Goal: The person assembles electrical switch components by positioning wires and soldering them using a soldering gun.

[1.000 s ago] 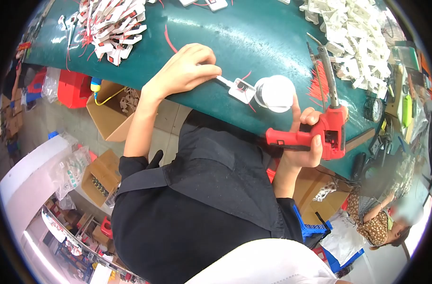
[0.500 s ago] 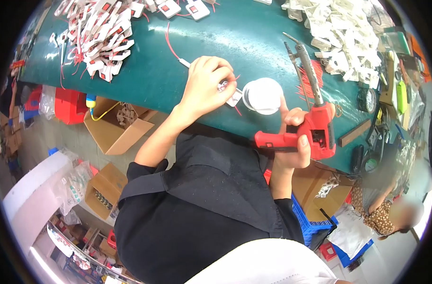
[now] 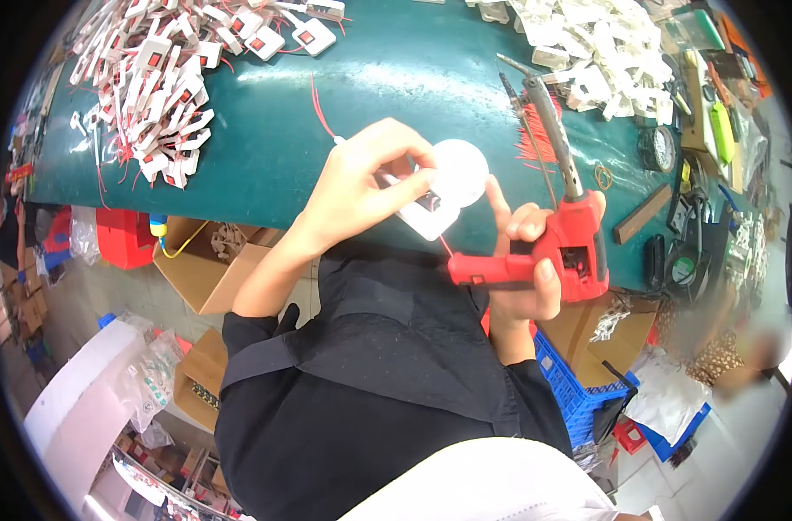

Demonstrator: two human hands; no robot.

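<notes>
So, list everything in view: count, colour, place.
Smooth tabletop: one, green, upper half
Wired plastic cases: many, white and red, upper left
Plastic casings: many, whitish, upper right
Gun-shaped tool: one, red, centre-right
Thin wires: many, red, beside tool
Round spool-like object: one, white, centre
Flat plastic case: one, white, centre
Cardboard boxes: several, brown, below tabletop
Plastic crate: one, blue, lower right
Other items: many, mixed, edges
Apron: one, black, lower middle
Left fingers: one hand, at flat case
Right fingers: one hand, around tool
</notes>
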